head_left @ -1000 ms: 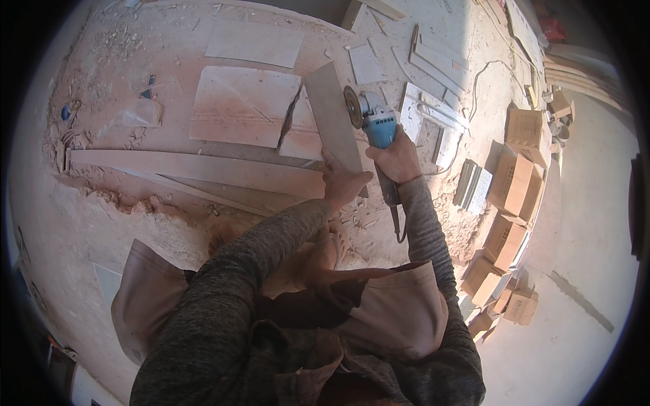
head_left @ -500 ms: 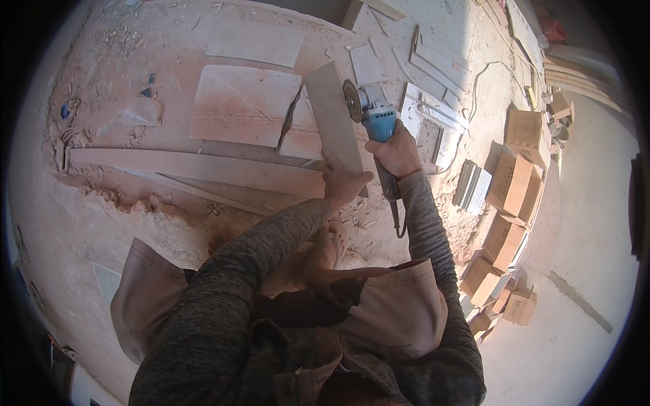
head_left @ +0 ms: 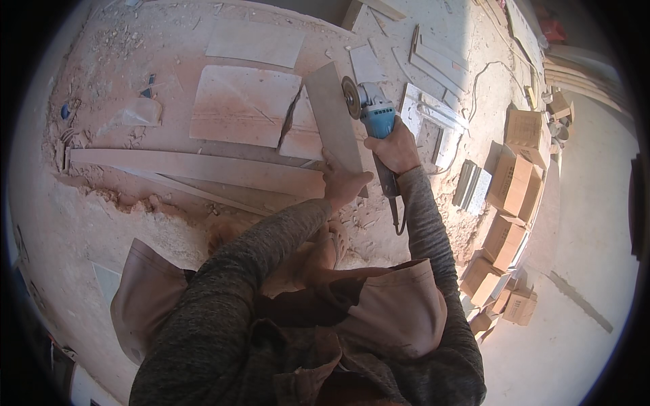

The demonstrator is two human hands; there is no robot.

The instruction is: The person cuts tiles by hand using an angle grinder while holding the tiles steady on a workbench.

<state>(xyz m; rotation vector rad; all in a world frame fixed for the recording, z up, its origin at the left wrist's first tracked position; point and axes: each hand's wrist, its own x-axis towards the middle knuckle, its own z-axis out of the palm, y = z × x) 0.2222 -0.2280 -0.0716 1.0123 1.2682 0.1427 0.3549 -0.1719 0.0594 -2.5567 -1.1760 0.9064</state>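
Observation:
My right hand [head_left: 397,150] is wrapped round the body of a blue angle grinder [head_left: 379,120]. The grinder's round disc [head_left: 351,97] stands at the right long edge of a narrow grey tile strip [head_left: 332,101]; whether it touches the edge I cannot tell. My left hand [head_left: 344,181] grips the near end of that strip, its thumb pointing right. Under the strip's left side lies a pale, dusty tile slab [head_left: 244,105] with a dark crack near its right end. The grinder's cord loops down beside my right forearm.
Long tile strips [head_left: 196,164] lie to the left of my left hand. Another flat tile [head_left: 255,42] rests farther off. Several cardboard boxes [head_left: 509,181] line the right side, and white offcuts [head_left: 433,111] sit beyond the grinder. Rubble and dust cover the ground.
The grinder has shifted very slightly to the left along with my right hand. My left hand and the tile strip stay where they were.

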